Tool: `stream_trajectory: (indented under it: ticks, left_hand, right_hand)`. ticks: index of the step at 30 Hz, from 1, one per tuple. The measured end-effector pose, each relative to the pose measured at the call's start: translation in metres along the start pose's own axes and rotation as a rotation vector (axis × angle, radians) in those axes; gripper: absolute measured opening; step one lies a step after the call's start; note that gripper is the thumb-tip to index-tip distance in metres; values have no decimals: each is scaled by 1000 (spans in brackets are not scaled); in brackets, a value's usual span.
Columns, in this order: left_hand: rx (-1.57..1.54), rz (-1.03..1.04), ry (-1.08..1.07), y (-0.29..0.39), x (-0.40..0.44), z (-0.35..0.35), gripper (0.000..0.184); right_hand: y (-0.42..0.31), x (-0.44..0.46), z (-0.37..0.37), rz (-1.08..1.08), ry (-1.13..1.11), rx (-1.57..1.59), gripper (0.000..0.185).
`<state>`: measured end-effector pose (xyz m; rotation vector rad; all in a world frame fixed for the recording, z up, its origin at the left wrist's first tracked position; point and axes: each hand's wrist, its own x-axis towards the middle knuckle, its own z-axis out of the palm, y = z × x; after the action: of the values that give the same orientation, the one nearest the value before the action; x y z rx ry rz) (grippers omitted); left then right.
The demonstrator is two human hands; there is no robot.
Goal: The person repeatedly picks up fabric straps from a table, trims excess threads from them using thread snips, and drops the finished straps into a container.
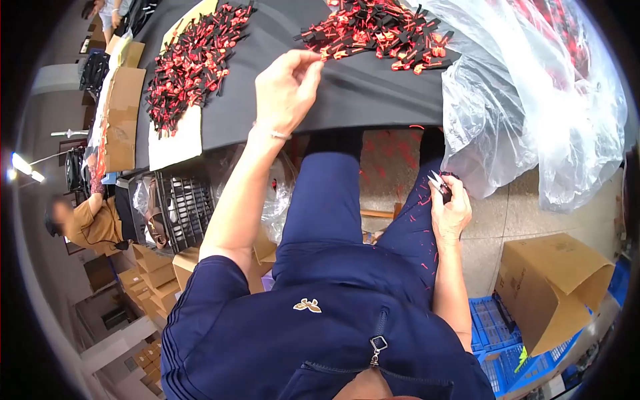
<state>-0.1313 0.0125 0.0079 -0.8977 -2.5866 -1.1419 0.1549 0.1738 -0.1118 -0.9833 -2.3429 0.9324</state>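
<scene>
My left hand (287,90) reaches over the dark tabletop, thumb and forefinger pinched on a small black-and-red piece at the near left edge of a loose pile (380,33). The pieces look like short black strips with red thread or trim. Above my thigh, my right hand (452,208) is wrapped around a pair of thread snips (437,181), whose pointed blades stick out past the thumb. A second pile (193,63) of similar pieces lies to the left, partly on pale sheets of card (175,143).
Clear plastic bags (493,100) hang over the table's right side, with red pieces inside one. Red thread scraps lie on my trousers and the floor. An open cardboard box (550,287) stands over blue crates (493,323) at right. Another person (97,220) is at far left.
</scene>
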Motion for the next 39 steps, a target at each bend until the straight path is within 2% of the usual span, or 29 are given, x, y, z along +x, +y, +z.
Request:
stream_trajectory:
  ticks: [2, 7, 16, 19, 23, 26, 27, 28, 30, 32, 35, 37, 39]
  left_hand:
    - [62, 91, 38, -9, 15, 13, 17]
    - [404, 157, -21, -22, 28, 27, 21]
    - [92, -153, -108, -19, 32, 14, 23]
    - [-105, -191, -126, -19, 23, 10, 20]
    - [-585, -472, -304, 30, -8, -3, 16]
    - [-809, -535, -452, 59, -62, 10, 14]
    - [-828, -543, -500, 61, -77, 15, 16]
    - [-872, -560, -522, 66, -92, 21, 16]
    - [-848, -567, -601, 76, -112, 29, 17]
    - [-815, -547, -649, 80, -129, 37, 17]
    - [-588, -483, -715, 90, -139, 36, 16]
    - [-500, -436, -761, 90, -139, 35, 16]
    - [-684, -497, -770, 85, -143, 37, 16]
  right_hand:
    - [1, 0, -1, -19, 0, 6, 22]
    - [1, 3, -1, -36, -1, 9, 21]
    - [0, 3, -1, -37, -4, 3, 20]
    - [2, 3, 0, -42, -5, 0, 21]
    - [5, -2, 5, -44, 109, 146, 22]
    - [-10, -19, -6, -152, 156, 295, 21]
    - [-30, -23, -11, -106, 180, 388, 18]
    - [-45, -28, -13, 20, 103, 595, 19]
    - [-78, -22, -27, 217, -114, 812, 27]
    - [-84, -20, -23, 289, -158, 938, 25]
    - [-76, -16, -24, 333, -284, 970, 18]
    - [-66, -17, -25, 320, -319, 859, 14]
    - [-65, -19, -26, 300, -333, 779, 11]
